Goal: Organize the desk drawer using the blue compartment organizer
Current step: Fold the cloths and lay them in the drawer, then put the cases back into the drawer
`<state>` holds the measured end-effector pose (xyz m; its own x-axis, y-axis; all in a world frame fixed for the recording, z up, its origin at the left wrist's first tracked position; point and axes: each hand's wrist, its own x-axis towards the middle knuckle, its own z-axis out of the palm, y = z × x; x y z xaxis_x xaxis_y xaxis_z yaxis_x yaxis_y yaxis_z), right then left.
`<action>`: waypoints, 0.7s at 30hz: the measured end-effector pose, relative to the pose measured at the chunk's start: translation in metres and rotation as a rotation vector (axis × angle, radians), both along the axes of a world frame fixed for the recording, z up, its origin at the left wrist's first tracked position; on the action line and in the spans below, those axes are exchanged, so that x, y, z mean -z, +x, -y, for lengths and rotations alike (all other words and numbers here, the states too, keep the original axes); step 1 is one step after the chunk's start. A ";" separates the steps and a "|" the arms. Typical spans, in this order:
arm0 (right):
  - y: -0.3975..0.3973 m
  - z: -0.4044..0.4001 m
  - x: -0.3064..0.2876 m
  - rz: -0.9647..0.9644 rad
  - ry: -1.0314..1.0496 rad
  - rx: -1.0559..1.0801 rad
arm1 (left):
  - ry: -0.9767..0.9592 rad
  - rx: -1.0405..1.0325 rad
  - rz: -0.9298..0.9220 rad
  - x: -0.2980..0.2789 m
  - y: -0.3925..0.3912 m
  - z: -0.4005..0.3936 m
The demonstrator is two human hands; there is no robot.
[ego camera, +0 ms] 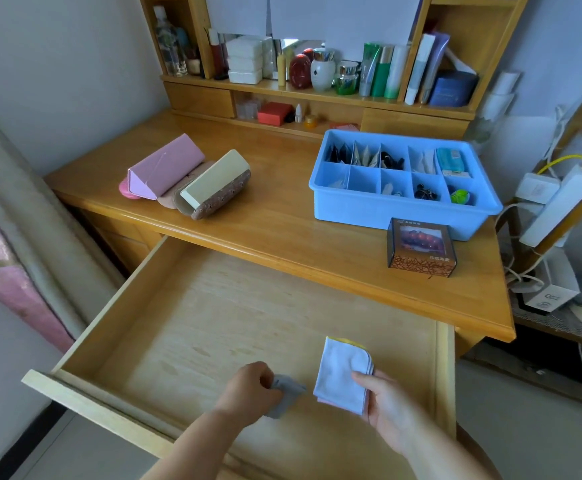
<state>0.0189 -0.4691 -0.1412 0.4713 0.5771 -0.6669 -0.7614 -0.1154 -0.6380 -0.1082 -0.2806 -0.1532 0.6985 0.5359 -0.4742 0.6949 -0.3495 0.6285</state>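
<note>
1. The blue compartment organizer (400, 206) sits on the bench (275, 216) toward its right rear, well apart from both hands and up and away from them, across the bench's front edge. Its long axis runs roughly along that edge, and most of its cells already hold small items.
2. The drawer (248, 323) is pulled fully out below the front edge of the bench; its floor shows bare wood apart from what the hands hold over its front right part.
3. The left hand (251, 389) has its fingers curled around a small grey cloth (284, 393), which hangs crumpled from the grip just above the drawer floor.
4. The right hand (383, 400) pinches a folded stack of cloths (343, 374), pale lilac on top with a yellow edge showing at the far corner, thumb on top and fingers underneath.
5. The right hand lies nearer the organizer, which stands on the same side of the bench, so by my judgement it is the likelier one to carry anything there; both hands are full now.
6. A small dark printed box (421, 249) stands at the bench's front right, touching or just in front of the organizer's near wall, between it and the hands.
7. A pink case (165, 168) and a cream case (213, 185) lie together at the bench's left.
</note>
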 end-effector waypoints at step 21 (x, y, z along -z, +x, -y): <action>0.023 -0.122 -0.066 0.210 0.153 -0.022 | 0.329 -0.537 0.750 -0.119 0.061 -0.130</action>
